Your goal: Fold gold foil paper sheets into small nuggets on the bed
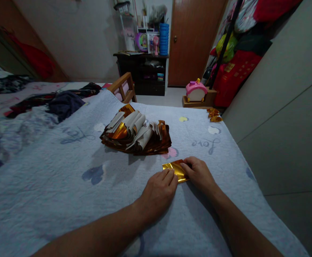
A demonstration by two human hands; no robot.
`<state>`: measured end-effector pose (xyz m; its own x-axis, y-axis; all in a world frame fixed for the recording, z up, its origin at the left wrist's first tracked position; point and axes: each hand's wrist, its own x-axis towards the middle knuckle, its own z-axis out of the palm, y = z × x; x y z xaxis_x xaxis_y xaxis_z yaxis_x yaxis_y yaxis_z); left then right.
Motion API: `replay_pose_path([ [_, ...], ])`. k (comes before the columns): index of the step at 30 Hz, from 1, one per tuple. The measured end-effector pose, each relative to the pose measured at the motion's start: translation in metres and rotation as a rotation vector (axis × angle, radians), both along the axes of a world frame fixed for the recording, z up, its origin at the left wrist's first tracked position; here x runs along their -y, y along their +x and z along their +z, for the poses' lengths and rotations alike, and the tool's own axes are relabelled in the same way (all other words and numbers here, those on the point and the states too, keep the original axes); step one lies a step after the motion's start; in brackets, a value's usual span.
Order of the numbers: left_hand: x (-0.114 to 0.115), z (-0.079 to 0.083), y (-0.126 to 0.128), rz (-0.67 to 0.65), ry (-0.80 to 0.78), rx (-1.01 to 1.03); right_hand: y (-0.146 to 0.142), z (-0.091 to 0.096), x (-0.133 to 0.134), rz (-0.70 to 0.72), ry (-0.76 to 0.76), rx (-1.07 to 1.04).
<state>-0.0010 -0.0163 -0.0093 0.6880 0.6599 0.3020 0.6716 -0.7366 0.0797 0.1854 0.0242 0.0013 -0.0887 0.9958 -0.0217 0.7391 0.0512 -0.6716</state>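
A small piece of shiny gold foil paper (182,175) lies on the light blue bedspread in front of me. At its near left side, my left hand (159,189) is closed, fingers together and pressed onto it. My right hand (198,172) grips the far right end, with thumb and fingers drawn together; part of the paper is hidden beneath both hands. Just beyond, to the left, a loose pile of gold and grey-white foil paper sheets (152,145) sits, many of them curled or bent over.
Several folded gold foil pieces (214,115) rest at the bedspread's far right corner. Dark clothes (66,105) are heaped on the left. A pale cabinet (284,142) borders the right side. Past the far edge are a wooden chair (130,87) and a pink toy (196,91).
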Motion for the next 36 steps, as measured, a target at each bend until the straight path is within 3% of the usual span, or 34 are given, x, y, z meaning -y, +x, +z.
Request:
replay_pose_path([
  [15, 0.001, 0.0, 0.0, 0.011, -0.021, -0.002, 0.003, -0.009, 0.001, 0.031, 0.14, 0.169],
  [36, 0.001, 0.0, 0.0, 0.037, -0.02, -0.012, 0.001, -0.016, -0.001, 0.005, 0.115, 0.173],
])
